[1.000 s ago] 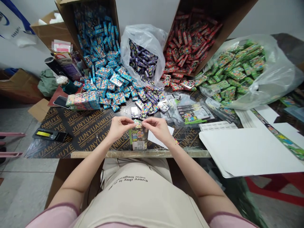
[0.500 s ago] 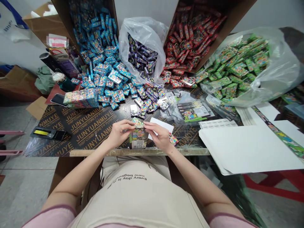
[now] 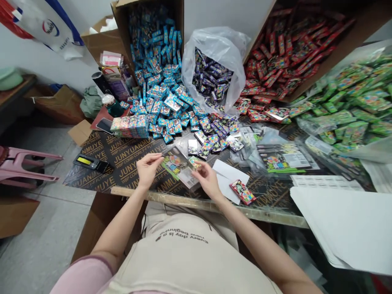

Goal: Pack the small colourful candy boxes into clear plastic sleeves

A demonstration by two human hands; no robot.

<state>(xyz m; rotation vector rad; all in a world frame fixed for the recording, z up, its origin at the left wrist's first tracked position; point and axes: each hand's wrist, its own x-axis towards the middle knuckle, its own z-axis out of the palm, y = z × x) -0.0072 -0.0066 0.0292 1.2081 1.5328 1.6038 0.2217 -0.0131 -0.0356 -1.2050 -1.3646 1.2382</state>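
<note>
My left hand (image 3: 149, 170) pinches the left edge of a flat clear plastic bag (image 3: 180, 165) with green and colourful print. The bag is tilted above the dark tabletop, between my hands. In my right hand (image 3: 207, 178) is a small green printed box (image 3: 194, 162), gripped between thumb and fingers by the bag's right side. Just right of that hand, a red printed packet (image 3: 242, 192) lies partly on white paper sheets (image 3: 226, 178). Purple boxes (image 3: 211, 143) are scattered beyond my hands.
Blue boxes (image 3: 167, 104) spill from a carton at the back. Red boxes (image 3: 275, 69) fill another carton, and green boxes (image 3: 346, 102) a plastic bag at right. Flat printed bags (image 3: 284, 157) and white sheets (image 3: 343, 224) lie right; a tape dispenser (image 3: 92, 162) lies left.
My hands have moved apart; the small green box is now in my right hand and the plastic bag has turned slantwise. The view has swung left.
</note>
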